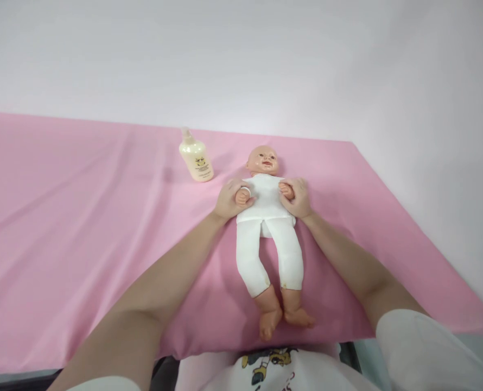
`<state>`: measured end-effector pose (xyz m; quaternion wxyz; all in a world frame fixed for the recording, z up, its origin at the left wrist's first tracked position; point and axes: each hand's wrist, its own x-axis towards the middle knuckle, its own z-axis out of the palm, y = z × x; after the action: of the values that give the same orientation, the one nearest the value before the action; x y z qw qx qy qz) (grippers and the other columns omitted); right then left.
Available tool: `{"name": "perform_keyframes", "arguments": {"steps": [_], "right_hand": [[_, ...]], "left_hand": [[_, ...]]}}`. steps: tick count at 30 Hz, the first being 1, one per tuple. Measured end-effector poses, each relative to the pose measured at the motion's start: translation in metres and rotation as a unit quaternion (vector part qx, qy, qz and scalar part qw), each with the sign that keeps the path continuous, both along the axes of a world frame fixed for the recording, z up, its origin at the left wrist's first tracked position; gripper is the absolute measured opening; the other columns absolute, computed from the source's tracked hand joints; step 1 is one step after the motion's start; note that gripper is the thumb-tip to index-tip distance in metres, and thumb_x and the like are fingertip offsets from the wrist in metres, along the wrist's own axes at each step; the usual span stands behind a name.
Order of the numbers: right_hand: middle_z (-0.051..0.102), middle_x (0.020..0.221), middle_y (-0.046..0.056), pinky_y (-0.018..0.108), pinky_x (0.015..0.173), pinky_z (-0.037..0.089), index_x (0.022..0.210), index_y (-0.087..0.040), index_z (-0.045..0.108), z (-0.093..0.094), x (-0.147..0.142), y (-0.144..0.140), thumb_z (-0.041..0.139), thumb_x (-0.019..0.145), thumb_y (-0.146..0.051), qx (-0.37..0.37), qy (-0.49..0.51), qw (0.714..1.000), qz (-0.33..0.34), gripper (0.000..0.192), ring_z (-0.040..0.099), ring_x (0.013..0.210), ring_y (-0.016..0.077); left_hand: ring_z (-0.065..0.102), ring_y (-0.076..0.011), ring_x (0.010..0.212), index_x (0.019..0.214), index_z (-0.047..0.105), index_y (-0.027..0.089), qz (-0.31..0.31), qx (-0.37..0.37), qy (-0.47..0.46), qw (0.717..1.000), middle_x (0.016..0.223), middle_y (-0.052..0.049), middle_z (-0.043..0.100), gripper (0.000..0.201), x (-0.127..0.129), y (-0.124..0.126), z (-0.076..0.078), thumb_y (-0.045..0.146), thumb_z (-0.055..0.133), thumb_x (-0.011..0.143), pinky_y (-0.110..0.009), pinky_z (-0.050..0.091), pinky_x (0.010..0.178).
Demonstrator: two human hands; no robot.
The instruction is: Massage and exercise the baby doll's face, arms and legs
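A baby doll (269, 198) in a white top and white leggings lies on its back, head away from me and bare feet toward me. My left hand (228, 200) is closed around the doll's arm on the left, with the little fist showing between thumb and fingers. On the other side my right hand (300, 196) grips the doll's other arm in the same way. Both doll arms are bent beside its chest. Parts of my fingers are hidden behind the doll's arms.
A pale yellow pump bottle (196, 158) lies or stands on the pink sheet (82, 217), left of the doll's head. The sheet's near edge runs just in front of my body. Behind its far edge is a white surface (225, 60).
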<state>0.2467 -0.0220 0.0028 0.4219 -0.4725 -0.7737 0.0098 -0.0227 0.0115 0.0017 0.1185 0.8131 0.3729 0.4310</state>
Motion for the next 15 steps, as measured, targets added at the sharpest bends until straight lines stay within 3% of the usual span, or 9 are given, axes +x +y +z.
{"name": "perform_keyframes", "arguments": {"steps": [2, 5, 9, 12, 15], "right_hand": [[0.068, 0.128, 0.016, 0.058, 0.117, 0.046, 0.137, -0.021, 0.057, -0.004, 0.0, 0.004, 0.058, 0.092, -0.04, 0.003, 0.018, 1.0, -0.009, 0.049, 0.062, 0.124, 0.035], [0.05, 0.155, 0.021, 0.061, 0.126, 0.036, 0.16, -0.019, 0.03, -0.012, 0.0, 0.012, 0.054, 0.096, -0.044, -0.004, 0.05, 0.998, -0.049, 0.073, 0.047, 0.147, 0.0364], [0.027, 0.171, 0.022, 0.064, 0.131, 0.025, 0.169, -0.017, 0.006, -0.019, 0.001, 0.023, 0.04, 0.103, -0.043, -0.022, 0.067, 0.99, -0.118, 0.078, 0.026, 0.163, 0.0345], [0.02, 0.175, 0.021, 0.064, 0.131, 0.023, 0.17, -0.016, 0.008, -0.02, 0.002, 0.027, 0.034, 0.104, -0.037, -0.062, 0.051, 0.987, -0.138, 0.074, 0.018, 0.166, 0.034], [0.023, 0.176, 0.019, 0.067, 0.13, 0.024, 0.17, -0.019, 0.014, -0.021, 0.005, 0.029, 0.034, 0.102, -0.032, -0.093, 0.046, 0.985, -0.135, 0.072, 0.019, 0.165, 0.0346]], "left_hand": [[0.069, -0.0314, 0.115, 0.123, 0.063, 0.02, 0.0, -0.008, -0.015, 1.0, 0.118, -0.012, 0.072, 0.057, -0.001, 0.003, -0.005, 0.062, 0.071, 0.084, -0.05, 0.054, 0.109], [0.055, -0.0368, 0.141, 0.152, 0.042, 0.013, 0.032, -0.018, -0.043, 0.998, 0.147, -0.022, 0.058, 0.08, 0.0, 0.01, -0.014, 0.066, 0.061, 0.093, -0.055, 0.043, 0.122], [0.026, -0.0397, 0.163, 0.166, 0.017, 0.011, 0.078, -0.033, -0.064, 0.994, 0.171, -0.029, 0.028, 0.09, 0.001, 0.022, -0.025, 0.068, 0.044, 0.102, -0.06, 0.023, 0.132], [0.013, -0.0401, 0.167, 0.168, 0.018, 0.011, 0.092, -0.065, -0.048, 0.992, 0.177, -0.026, 0.016, 0.09, -0.002, 0.028, -0.031, 0.068, 0.041, 0.102, -0.06, 0.015, 0.135], [0.017, -0.0386, 0.167, 0.165, 0.032, 0.016, 0.087, -0.093, -0.035, 0.991, 0.176, -0.021, 0.027, 0.08, -0.006, 0.032, -0.035, 0.064, 0.044, 0.102, -0.06, 0.015, 0.136]]}}
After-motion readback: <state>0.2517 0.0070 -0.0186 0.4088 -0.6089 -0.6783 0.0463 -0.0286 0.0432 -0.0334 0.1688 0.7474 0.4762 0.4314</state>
